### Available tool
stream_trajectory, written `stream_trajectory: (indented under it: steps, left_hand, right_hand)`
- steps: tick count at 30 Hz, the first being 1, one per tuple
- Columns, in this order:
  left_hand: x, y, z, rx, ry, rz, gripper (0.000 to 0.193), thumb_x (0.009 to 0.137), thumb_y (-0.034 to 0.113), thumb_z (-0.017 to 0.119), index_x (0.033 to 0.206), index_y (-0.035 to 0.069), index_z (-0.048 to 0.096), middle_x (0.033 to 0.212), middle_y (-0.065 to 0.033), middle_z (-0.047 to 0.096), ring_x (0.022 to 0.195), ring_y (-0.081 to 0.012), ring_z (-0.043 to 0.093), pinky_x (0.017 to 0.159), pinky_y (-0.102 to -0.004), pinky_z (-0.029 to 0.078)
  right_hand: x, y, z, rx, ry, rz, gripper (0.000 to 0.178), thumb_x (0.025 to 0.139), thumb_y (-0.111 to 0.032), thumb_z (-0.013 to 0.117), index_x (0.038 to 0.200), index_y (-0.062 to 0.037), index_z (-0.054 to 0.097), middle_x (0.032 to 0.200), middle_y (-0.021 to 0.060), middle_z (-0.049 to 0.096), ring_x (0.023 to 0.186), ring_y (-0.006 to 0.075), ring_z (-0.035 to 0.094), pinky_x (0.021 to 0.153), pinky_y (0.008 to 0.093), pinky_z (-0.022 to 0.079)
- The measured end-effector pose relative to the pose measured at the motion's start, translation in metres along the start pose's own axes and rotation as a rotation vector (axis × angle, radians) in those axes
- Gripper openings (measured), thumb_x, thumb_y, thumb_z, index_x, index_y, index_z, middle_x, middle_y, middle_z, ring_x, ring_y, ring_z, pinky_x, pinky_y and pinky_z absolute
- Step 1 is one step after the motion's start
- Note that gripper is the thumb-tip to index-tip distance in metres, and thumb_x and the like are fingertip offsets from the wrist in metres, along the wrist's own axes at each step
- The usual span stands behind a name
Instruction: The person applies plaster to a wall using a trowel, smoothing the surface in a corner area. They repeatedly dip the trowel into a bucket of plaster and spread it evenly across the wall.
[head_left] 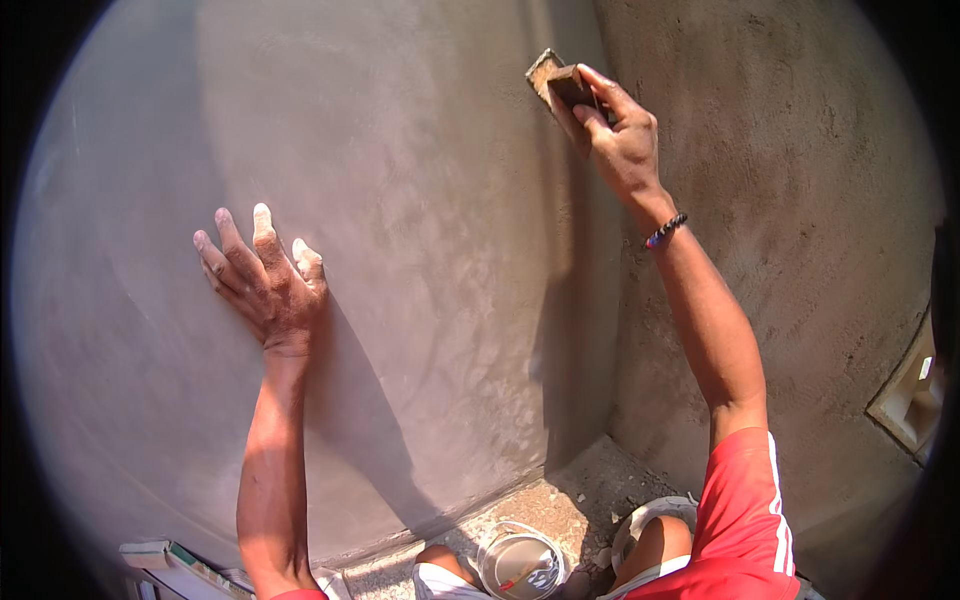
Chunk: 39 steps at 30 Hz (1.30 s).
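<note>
My right hand (pixel 625 140) is raised high near the inner corner, fingers wrapped round the handle of a small wooden plastering float (pixel 560 90). The float is held against or very close to the grey plastered wall (pixel 420 220); its contact edge cannot be made out. Lower and to the left, my left hand (pixel 265 280) has its fingers spread at the same wall, holding nothing. Pale dust or plaster coats its fingertips. A beaded bracelet (pixel 665 231) circles my right wrist. Shadows of both arms fall across the plaster.
A rougher brown wall (pixel 760 170) meets the grey one at the corner. Below stand a bucket (pixel 522 565) with tools and a second container (pixel 655 508), partly hidden by my knee. Gritty debris (pixel 545 510) covers the floor. A recessed box (pixel 910 390) sits in the right wall.
</note>
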<state>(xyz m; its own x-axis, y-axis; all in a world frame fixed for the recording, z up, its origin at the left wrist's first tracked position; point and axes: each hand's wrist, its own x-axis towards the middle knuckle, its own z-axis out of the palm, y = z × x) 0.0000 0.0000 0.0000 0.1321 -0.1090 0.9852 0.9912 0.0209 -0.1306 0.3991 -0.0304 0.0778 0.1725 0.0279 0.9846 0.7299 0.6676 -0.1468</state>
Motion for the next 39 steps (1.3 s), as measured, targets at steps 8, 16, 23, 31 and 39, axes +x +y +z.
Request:
stream_trajectory:
  steps: [8,16,23,31,39]
  left_hand:
    - [-0.008,0.003,0.006,-0.026,-0.004,0.048,0.053,0.086,0.031,0.052,0.137,0.019,0.045,0.147,-0.0117,0.030,0.137,-0.0404,0.023,0.109,-0.0524,0.025]
    - [-0.004,0.004,0.011,-0.062,-0.006,0.040,0.051,0.090,0.033,0.048,0.139,0.021,0.043,0.149,-0.0123,0.028,0.140,-0.0373,0.018,0.112,-0.0515,0.019]
    - [-0.002,-0.019,0.022,0.017,0.024,0.098,0.049,0.092,0.038,0.047,0.138,0.022,0.045,0.147,-0.0118,0.032,0.138,-0.0374,0.024,0.109,-0.0515,0.024]
    - [-0.001,-0.024,0.025,0.013,0.027,0.124,0.050,0.093,0.042,0.046,0.140,0.022,0.043,0.147,-0.0138,0.033,0.136,-0.0376,0.026,0.108,-0.0518,0.025]
    - [0.000,-0.014,0.023,0.026,0.006,0.108,0.050,0.093,0.038,0.046,0.140,0.019,0.043,0.146,-0.0161,0.034,0.136,-0.0365,0.027,0.107,-0.0525,0.025]
  right_hand:
    - [-0.101,0.023,-0.024,-0.163,-0.324,0.056,0.043,0.083,-0.001,0.064,0.122,-0.0178,0.062,0.113,0.0023,0.067,0.101,0.0205,0.062,0.084,0.0328,0.053]
    - [-0.428,-0.006,-0.070,0.002,-0.855,0.249,0.055,0.069,0.008,0.063,0.121,-0.0112,0.060,0.114,0.0048,0.062,0.106,0.0279,0.057,0.094,0.0373,0.048]
    - [-0.492,-0.053,-0.111,0.963,0.076,1.552,0.051,0.093,-0.012,0.059,0.138,-0.0013,0.040,0.112,0.0038,0.062,0.089,0.0065,0.061,0.070,0.0200,0.051]
    - [-0.479,-0.039,-0.130,1.200,0.404,1.418,0.048,0.090,-0.007,0.060,0.133,0.0034,0.041,0.109,0.0092,0.063,0.090,0.0108,0.064,0.077,0.0218,0.055]
    - [-0.460,-0.004,-0.099,0.052,0.087,1.046,0.042,0.084,-0.008,0.064,0.124,-0.0014,0.053,0.107,0.0148,0.066,0.098,0.0229,0.064,0.086,0.0338,0.050]
